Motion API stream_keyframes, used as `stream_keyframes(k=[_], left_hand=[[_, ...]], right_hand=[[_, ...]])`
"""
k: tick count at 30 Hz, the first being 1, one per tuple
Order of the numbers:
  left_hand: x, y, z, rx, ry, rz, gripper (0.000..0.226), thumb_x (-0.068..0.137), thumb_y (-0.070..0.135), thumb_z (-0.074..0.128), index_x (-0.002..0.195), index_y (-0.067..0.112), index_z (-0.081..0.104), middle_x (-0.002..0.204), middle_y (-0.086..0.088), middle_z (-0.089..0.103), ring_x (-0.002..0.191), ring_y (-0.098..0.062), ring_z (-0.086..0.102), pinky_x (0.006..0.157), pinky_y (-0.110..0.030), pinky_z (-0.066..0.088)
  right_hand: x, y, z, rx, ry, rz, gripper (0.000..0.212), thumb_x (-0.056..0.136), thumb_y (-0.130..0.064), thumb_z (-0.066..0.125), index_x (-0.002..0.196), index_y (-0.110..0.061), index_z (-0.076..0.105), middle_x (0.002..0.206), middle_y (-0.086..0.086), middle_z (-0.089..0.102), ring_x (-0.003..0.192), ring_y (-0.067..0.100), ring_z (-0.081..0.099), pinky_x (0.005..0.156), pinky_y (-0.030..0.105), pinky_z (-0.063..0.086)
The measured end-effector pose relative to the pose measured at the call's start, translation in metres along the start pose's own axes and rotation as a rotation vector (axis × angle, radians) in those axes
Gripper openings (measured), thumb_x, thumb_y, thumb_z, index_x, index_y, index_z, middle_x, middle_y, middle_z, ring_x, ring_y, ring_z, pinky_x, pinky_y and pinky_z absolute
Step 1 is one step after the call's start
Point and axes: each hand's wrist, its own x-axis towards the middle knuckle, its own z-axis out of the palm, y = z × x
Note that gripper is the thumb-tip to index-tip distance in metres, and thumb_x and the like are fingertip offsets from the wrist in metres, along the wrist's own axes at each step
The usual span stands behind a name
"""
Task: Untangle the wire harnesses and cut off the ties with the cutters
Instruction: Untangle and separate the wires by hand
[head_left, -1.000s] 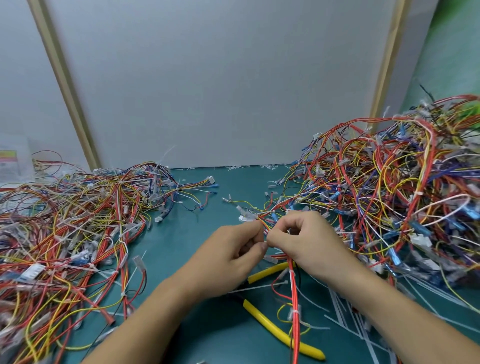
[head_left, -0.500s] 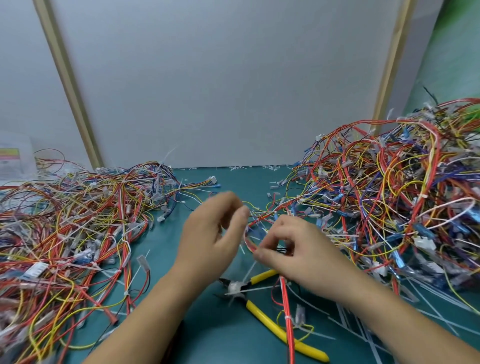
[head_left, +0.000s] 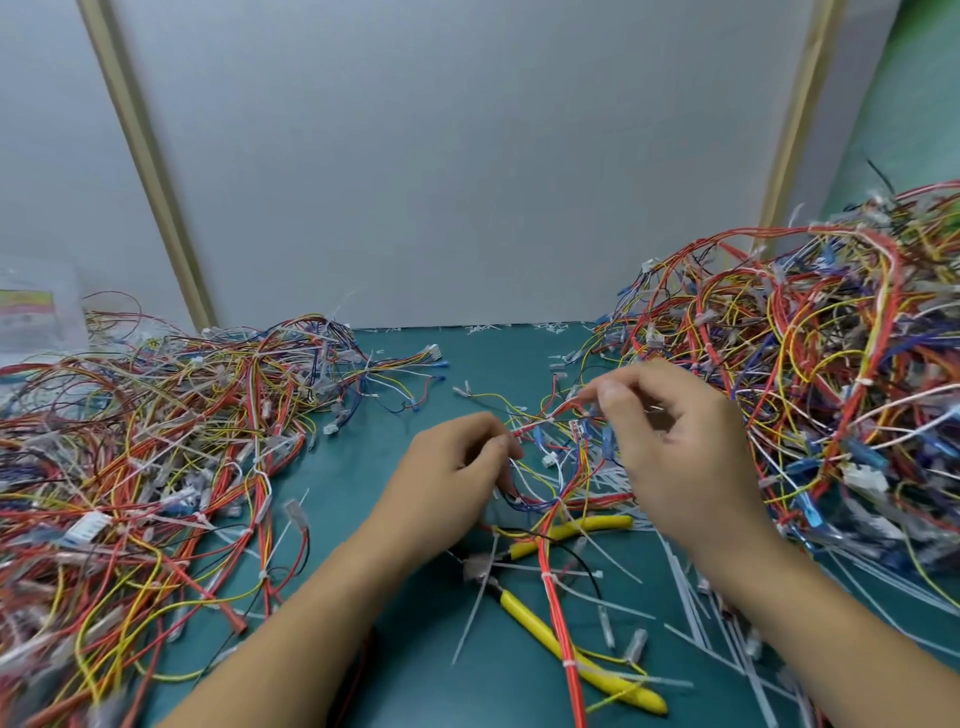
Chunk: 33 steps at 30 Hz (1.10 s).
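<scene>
Teal tabletop, grey back panel, labelled clear bag far left.

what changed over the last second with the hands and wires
The hands, pinched together on the harness a second ago, have drawn apart: the left hand let go briefly, then gripped it again; the right hand rose, pulling it up. The cutters, the left pile and the right pile lie as before.

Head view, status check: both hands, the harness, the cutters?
Left hand and right hand both pinch the red-and-yellow wire harness between them. Yellow-handled cutters lie on the green mat, harness wires draped across. Cut white ties litter the mat.
</scene>
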Motion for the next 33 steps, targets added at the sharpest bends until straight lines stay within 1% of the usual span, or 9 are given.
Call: stream_keyframes(k=[3,6,8,12,15,18,21,28,33], left_hand=[[0.000,0.003,-0.001,-0.057,0.018,-0.008,0.026,0.097,0.009,0.046,0.087,0.022,0.066,0.070,0.006,0.072,0.051,-0.011,0.042,0.045,-0.018,0.036],[0.000,0.003,-0.002,-0.095,0.061,-0.007,0.026,0.097,0.007,0.046,0.088,0.021,0.066,0.069,0.004,0.072,0.060,-0.024,0.044,0.055,-0.030,0.039],[0.000,0.002,-0.001,-0.118,0.105,-0.012,0.027,0.097,0.006,0.047,0.086,0.021,0.066,0.068,0.003,0.070,0.056,-0.017,0.042,0.051,-0.024,0.035],[0.003,-0.001,-0.003,-0.085,0.250,-0.016,0.025,0.095,0.005,0.050,0.085,0.020,0.068,0.069,0.007,0.064,0.054,-0.003,0.046,0.051,-0.011,0.034],[0.006,-0.006,-0.005,0.015,0.333,-0.010,0.019,0.094,0.012,0.056,0.086,0.025,0.067,0.082,0.010,0.061,0.064,-0.001,0.048,0.058,-0.013,0.034],[0.005,-0.008,-0.003,0.127,0.275,-0.003,0.006,0.092,0.031,0.063,0.087,0.028,0.067,0.087,0.011,0.062,0.068,0.000,0.049,0.065,-0.023,0.036],[0.002,-0.009,0.001,0.255,0.180,0.034,0.018,0.089,0.049,0.065,0.090,0.031,0.067,0.086,0.013,0.060,0.076,-0.001,0.048,0.074,-0.028,0.042],[0.007,-0.010,0.002,0.358,0.206,0.036,0.014,0.093,0.035,0.063,0.084,0.027,0.068,0.083,0.013,0.060,0.077,-0.013,0.048,0.085,-0.039,0.044],[0.008,-0.011,0.006,0.413,0.183,0.003,0.033,0.091,0.059,0.052,0.082,0.030,0.064,0.084,0.014,0.058,0.086,-0.006,0.052,0.086,-0.033,0.037]], right_hand=[[0.005,0.015,0.002,-0.097,-0.145,0.120,0.019,0.095,-0.022,0.057,0.088,-0.024,0.074,0.080,-0.012,0.067,0.071,0.002,0.059,0.061,0.022,0.044],[0.004,0.027,0.004,-0.241,-0.324,0.185,0.023,0.093,-0.026,0.057,0.077,-0.019,0.071,0.058,-0.010,0.059,0.053,0.006,0.049,0.052,0.026,0.036],[0.005,0.031,0.003,-0.306,-0.368,0.217,0.028,0.092,-0.028,0.056,0.070,-0.014,0.068,0.057,-0.003,0.058,0.045,0.008,0.041,0.048,0.027,0.032],[0.008,0.034,0.000,-0.355,-0.337,0.275,0.031,0.092,-0.030,0.053,0.069,-0.013,0.065,0.053,0.003,0.055,0.045,0.014,0.041,0.049,0.029,0.032],[0.008,0.037,0.000,-0.400,-0.373,0.308,0.030,0.093,-0.029,0.051,0.072,-0.015,0.067,0.057,0.004,0.060,0.047,0.018,0.045,0.049,0.030,0.035],[0.007,0.038,0.002,-0.433,-0.393,0.315,0.028,0.093,-0.029,0.053,0.072,-0.018,0.067,0.056,-0.001,0.058,0.048,0.015,0.047,0.047,0.028,0.033],[0.006,0.038,0.003,-0.423,-0.376,0.302,0.027,0.092,-0.031,0.055,0.070,-0.020,0.065,0.053,-0.005,0.057,0.049,0.014,0.050,0.048,0.028,0.036],[0.002,0.031,0.004,-0.393,-0.348,0.249,0.023,0.092,-0.030,0.057,0.071,-0.024,0.064,0.057,-0.011,0.058,0.052,0.009,0.051,0.053,0.031,0.041],[0.023,0.021,-0.002,-0.414,-0.337,0.146,0.014,0.091,-0.026,0.056,0.084,-0.032,0.067,0.075,-0.017,0.063,0.069,-0.001,0.058,0.063,0.028,0.046]])
